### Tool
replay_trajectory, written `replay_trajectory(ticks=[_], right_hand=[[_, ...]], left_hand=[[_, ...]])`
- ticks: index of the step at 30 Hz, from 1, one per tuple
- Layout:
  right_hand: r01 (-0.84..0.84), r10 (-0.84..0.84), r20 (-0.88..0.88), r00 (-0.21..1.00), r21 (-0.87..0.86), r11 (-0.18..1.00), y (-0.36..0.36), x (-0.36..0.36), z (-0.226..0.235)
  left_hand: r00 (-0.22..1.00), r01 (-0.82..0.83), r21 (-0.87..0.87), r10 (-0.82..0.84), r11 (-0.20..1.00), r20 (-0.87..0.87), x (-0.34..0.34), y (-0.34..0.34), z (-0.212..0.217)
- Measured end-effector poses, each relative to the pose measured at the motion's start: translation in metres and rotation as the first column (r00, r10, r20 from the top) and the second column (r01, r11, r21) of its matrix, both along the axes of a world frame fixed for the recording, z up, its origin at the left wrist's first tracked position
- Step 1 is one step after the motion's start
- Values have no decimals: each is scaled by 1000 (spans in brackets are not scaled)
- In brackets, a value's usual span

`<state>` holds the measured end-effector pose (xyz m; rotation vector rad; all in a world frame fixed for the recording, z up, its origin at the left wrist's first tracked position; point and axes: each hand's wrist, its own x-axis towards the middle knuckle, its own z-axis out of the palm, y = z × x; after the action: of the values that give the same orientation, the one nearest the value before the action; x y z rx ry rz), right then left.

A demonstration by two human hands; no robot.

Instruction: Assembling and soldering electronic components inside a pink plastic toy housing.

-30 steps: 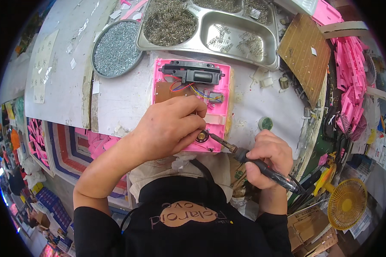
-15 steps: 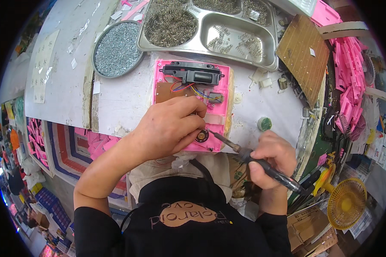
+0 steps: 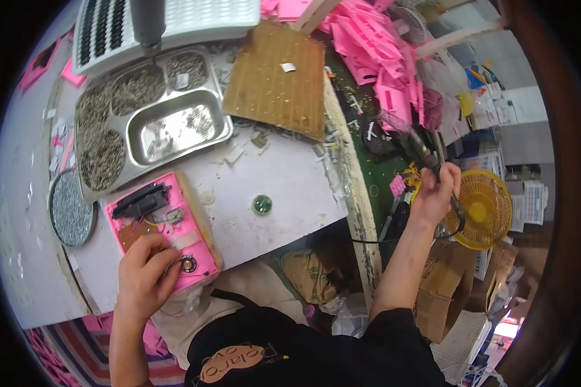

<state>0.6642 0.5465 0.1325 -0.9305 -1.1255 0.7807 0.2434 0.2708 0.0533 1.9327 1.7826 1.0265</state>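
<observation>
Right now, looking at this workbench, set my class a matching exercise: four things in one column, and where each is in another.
Things:
1. left hand
2. right hand
3. green round piece
4. metal tray

Places:
A. alone on the white tabletop
B. resting on the pink board
C. behind the pink board, holding small parts
D. raised off the table's right side, holding a soldering iron

Pairs: 1-B, 2-D, 3-A, 4-C

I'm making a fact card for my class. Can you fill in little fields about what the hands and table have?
left hand: rests on the pink tray, fingers by a small round metal part
right hand: out to the right, holding a pen-like tool with a cord
table: steel compartment tray of small parts, round dish, green button-like piece
nearby: yellow fan
</observation>
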Motion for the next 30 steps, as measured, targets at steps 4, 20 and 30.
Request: replay_trajectory(ticks=[4, 20, 30], right_hand=[[252, -259, 177, 950, 59, 966, 44, 37, -3], [-459, 250, -448, 859, -453, 765, 81, 85, -55], [-474, 608, 368, 703, -395, 787, -88, -156, -71]], left_hand=[[1000, 5, 20, -5, 1000, 14, 4, 6, 9], [998, -41, 84, 36, 996, 53, -9, -12, 2], [999, 32, 20, -31, 999, -38, -10, -8, 5]])
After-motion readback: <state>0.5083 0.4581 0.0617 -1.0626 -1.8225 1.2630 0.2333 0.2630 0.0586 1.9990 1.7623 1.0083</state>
